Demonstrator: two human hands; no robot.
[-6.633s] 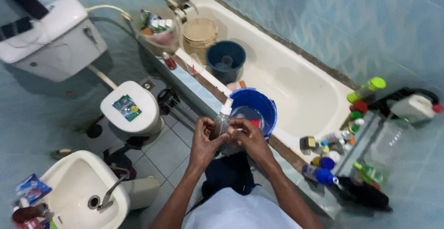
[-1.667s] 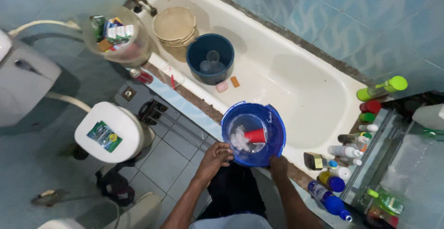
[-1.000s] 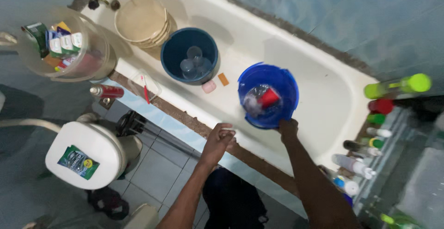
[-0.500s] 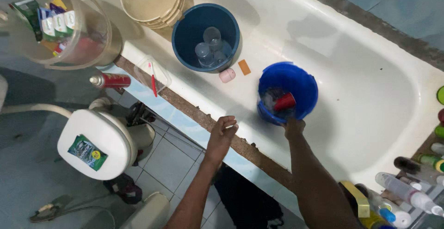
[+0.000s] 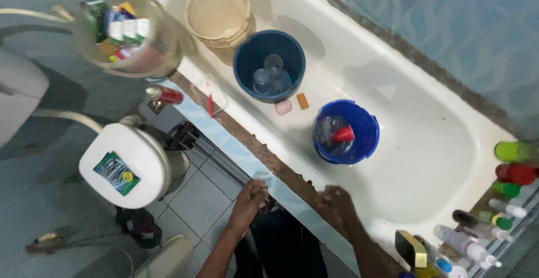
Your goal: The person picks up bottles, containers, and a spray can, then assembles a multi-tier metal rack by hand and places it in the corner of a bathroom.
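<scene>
A bright blue bucket [image 5: 366,138] stands inside the white bathtub [image 5: 426,160], holding crumpled clear plastic and a red cup [image 5: 342,134]. My right hand [image 5: 338,205] rests on the tub's near rim, below the bucket and apart from it, holding nothing. My left hand [image 5: 251,196] is at the tiled tub edge, fingers curled; whether it holds anything I cannot tell. A dark blue bucket [image 5: 269,65] with clear cups inside stands further left in the tub.
A beige bucket [image 5: 219,14] sits by the tap end. A clear tub of packets [image 5: 120,28] stands on the tub corner. A closed white toilet [image 5: 126,163] is on the left. Several bottles [image 5: 494,222] crowd the tub's right end.
My right hand has let go of the bright blue bucket, which now stands in the tub. Both hands have drawn back to the tub's near edge.
</scene>
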